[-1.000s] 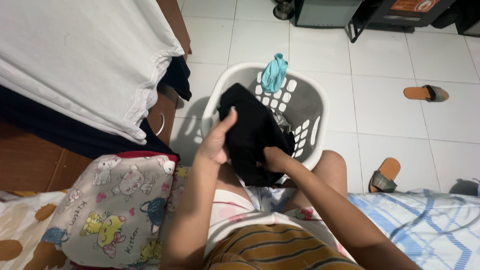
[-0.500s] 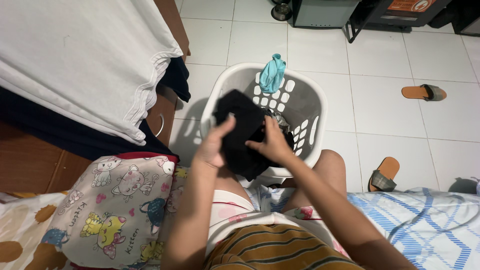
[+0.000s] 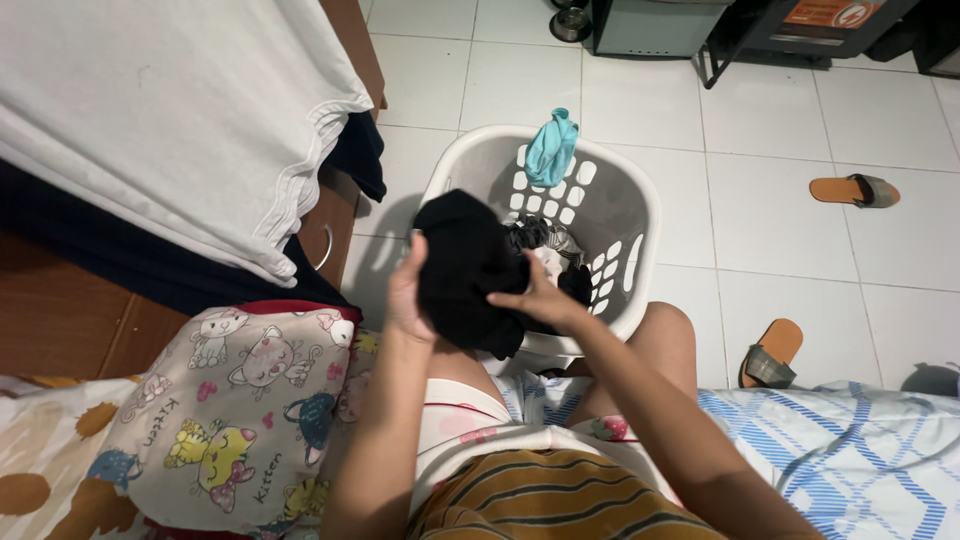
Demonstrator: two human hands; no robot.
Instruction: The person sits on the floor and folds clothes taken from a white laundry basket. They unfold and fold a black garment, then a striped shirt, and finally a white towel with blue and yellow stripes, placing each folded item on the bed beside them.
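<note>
A seated person holds a bundled black garment (image 3: 462, 268) over the near left rim of a white laundry basket (image 3: 640, 205) that stands on the white tiled floor (image 3: 760, 210). The left hand (image 3: 405, 295) grips the garment's left edge, its fingers curled behind the cloth and thumb up along the side. The right hand (image 3: 540, 298) presses on the garment's right side, fingers laid forward over the fabric; whether they pinch a fold cannot be told. The garment sits between the two hands, touching both, its lower end hanging over the basket's near wall just above the person's knees.

Inside the basket, right of the garment, lies a heap of dark and pale clothes (image 3: 545, 245). A teal cloth (image 3: 550, 148) is draped over the basket's far rim. To the left, a white shirt (image 3: 170, 110) is spread over dark fabric on a wooden piece of furniture. A cartoon-cat pillow (image 3: 240, 400) rests near left, and a blue checked sheet (image 3: 860, 460) near right. Two sandals (image 3: 852, 190) lie well apart on the floor at right.
</note>
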